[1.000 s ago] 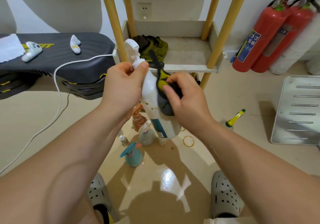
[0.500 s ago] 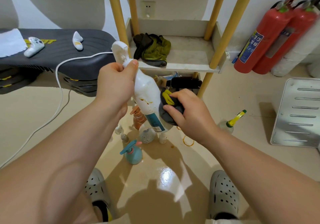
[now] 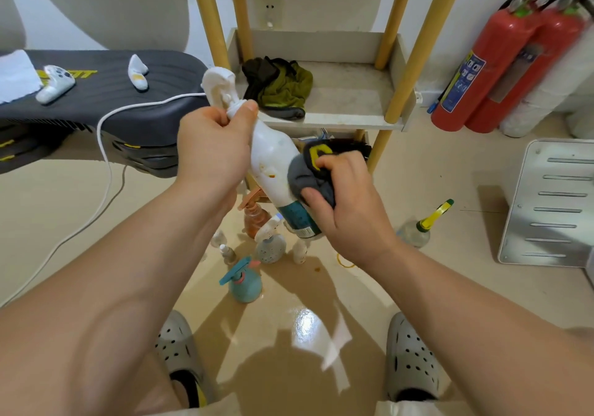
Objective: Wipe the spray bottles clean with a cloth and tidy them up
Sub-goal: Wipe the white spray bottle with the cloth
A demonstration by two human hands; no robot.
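The left hand [image 3: 210,145] grips the neck of a white bottle [image 3: 273,165] held tilted in the air above the floor [image 3: 418,197], fingers closed just under its trigger head. The right hand [image 3: 345,203] presses a grey cloth [image 3: 305,177] against the bottle's side, fingers clenched on it. Small bottles [image 3: 244,282] stand on the floor below, before the shelf [image 3: 347,94].

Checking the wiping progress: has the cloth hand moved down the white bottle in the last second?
Yes. The right hand with the cloth has slid from the white bottle upper body down toward its teal label.
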